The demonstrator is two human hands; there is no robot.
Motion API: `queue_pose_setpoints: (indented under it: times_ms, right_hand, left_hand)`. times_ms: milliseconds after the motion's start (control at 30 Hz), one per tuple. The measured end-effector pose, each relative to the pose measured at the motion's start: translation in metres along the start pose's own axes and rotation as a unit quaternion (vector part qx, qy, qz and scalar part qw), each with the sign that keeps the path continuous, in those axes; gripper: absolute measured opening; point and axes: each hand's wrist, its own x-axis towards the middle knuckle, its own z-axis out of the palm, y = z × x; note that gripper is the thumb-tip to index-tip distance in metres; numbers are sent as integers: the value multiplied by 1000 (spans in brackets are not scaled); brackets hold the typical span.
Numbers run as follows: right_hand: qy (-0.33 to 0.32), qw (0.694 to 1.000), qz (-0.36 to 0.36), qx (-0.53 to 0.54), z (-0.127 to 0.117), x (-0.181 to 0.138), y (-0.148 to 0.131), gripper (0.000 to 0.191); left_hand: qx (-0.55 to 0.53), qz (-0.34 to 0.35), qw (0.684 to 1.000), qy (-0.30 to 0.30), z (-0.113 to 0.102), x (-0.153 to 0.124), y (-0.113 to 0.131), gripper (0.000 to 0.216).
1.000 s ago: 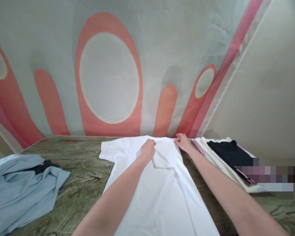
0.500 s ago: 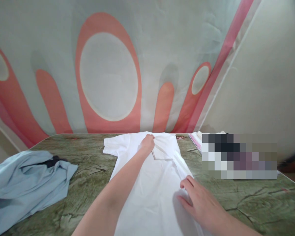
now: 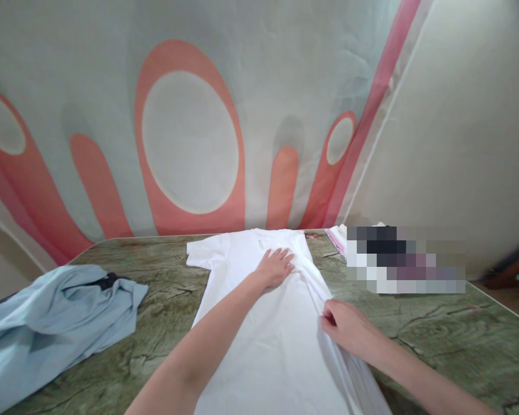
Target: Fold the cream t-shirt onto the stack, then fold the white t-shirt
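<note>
A white T-shirt (image 3: 259, 340) lies spread along the table, its collar at the far edge and one short sleeve stretched out to the left. My left hand (image 3: 275, 268) rests flat on the upper chest of the shirt, fingers spread. Lower down, my right hand (image 3: 343, 324) is closed with its fingers pinching the shirt's right side edge. The fabric there is raised in long folds running up toward the shoulder. The shirt's right sleeve does not show as spread out.
A crumpled light blue garment (image 3: 64, 323) lies at the left, with something dark tucked in it. Several folded cloths (image 3: 338, 236) sit at the back right, mostly behind a pixelated patch. The wood-patterned table (image 3: 168, 294) meets a wall with red shapes (image 3: 190, 49).
My left hand has gone from pinching cloth near the collar to lying flat on the chest. My right hand has closed on the shirt's side edge, lifting it into folds.
</note>
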Motion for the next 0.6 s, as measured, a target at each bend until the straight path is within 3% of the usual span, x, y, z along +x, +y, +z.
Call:
queue_pose_setpoints:
  times_ms: [200, 300, 433, 600]
  right_hand:
    - [-56, 987, -4, 154, -24, 5, 13, 19]
    - [-73, 976, 2, 205, -40, 7, 18, 20]
    - [-102, 954, 22, 279, -56, 12, 15, 20]
    - [-110, 958, -36, 264, -40, 18, -7, 17]
  left_hand:
    - [44, -28, 994, 92, -16, -19, 27, 37]
    - [30, -18, 997, 72, -23, -40, 47, 25]
    - [-7, -20, 998, 56, -19, -60, 63, 24]
    - [-16, 42, 998, 48, -6, -68, 71, 53]
